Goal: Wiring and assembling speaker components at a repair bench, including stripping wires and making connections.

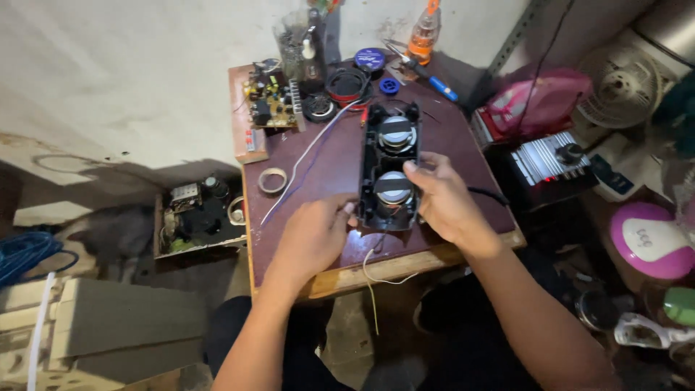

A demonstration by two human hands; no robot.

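Worktop (449, 148): small, dark maroon top, pale wooden front edge. Speaker housing (389, 168): black, oblong, open back upward showing two round drivers; lies near the worktop's front middle. Right hand (443, 197): grasping the housing's right side, thumb on the lower driver. Left hand (313, 237): fingers pinched at the housing's lower left corner. Circuit board (271, 100): green, far left corner. White wire (308, 156): runs diagonally left of the housing. Tape roll (272, 180): near the left edge.
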